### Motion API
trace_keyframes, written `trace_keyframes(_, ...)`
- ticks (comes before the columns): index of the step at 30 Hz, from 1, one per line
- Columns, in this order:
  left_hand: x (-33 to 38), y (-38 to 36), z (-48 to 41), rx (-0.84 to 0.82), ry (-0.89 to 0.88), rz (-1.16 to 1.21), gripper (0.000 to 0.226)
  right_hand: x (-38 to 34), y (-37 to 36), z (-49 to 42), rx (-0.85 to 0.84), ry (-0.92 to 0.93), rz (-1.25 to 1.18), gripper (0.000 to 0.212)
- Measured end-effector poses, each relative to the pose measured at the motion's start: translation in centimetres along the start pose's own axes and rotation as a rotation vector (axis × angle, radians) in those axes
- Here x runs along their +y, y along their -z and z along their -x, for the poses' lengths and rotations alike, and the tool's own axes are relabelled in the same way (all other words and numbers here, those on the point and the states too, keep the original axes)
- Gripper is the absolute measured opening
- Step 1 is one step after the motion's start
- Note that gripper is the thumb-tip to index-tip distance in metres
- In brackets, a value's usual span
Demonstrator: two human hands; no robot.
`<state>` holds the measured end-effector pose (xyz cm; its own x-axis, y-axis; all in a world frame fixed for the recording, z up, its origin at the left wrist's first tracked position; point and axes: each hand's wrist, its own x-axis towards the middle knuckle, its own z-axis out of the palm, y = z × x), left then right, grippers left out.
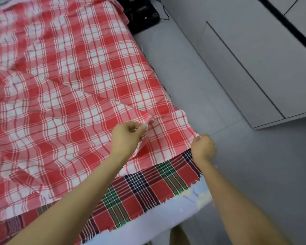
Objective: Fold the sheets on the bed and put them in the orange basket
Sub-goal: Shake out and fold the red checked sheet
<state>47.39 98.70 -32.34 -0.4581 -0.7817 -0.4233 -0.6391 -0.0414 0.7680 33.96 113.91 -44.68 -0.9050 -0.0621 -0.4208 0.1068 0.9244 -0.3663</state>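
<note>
Just under the red sheet (69,85), a plaid sheet (140,188); black box (143,15) beyond.

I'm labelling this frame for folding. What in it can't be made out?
Head view:
- Orange basket: outside the frame.
- Red-and-white sheet: cut off left and top, blurred at the far end.
- Dark plaid sheet: mostly covered by the red-and-white sheet.
- Right hand: the grip's fingertips hidden behind its own knuckles.

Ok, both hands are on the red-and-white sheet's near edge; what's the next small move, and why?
Probably lift that edge and carry it across for a first fold: the left hand and right hand both pinch the red-and-white sheet, which lies spread over the darker plaid sheet.
</note>
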Motion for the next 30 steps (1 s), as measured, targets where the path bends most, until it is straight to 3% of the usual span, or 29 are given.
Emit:
trace_keyframes(4, 2.1, 2.3, 0.9, 0.040, 0.025, 0.149, 0.012, -3.5, 3.2, 4.2, -0.025, 0.357, -0.218, 0.018)
trace_keyframes(7, 4.0, 5.1, 2.3, 0.036, -0.026, 0.185, 0.012, -8.4, 6.0, 9.4, -0.120, 0.494, -0.408, 0.011)
trace_keyframes(12, 6.5, 11.4, 5.3, 0.048, -0.208, -0.023, 0.012, -15.7, 9.7, 18.0, -0.384, 0.503, -0.622, 0.011)
trace_keyframes(19, 8.7, 23.0, 11.1, 0.192, -0.466, -0.342, 0.015, -23.1, 14.2, 29.3, -0.461, 0.695, -0.578, 0.019)
trace_keyframes(24, 8.4, 29.5, 16.4, 0.186, -0.607, -0.385, 0.017, -25.6, 16.7, 37.1, -0.527, 0.716, -0.582, 0.057)
trace_keyframes(30, 7.1, 36.3, 22.0, 0.297, -0.758, -0.313, 0.027, -27.2, 20.0, 45.8, -0.620, 0.718, -0.686, 0.058)
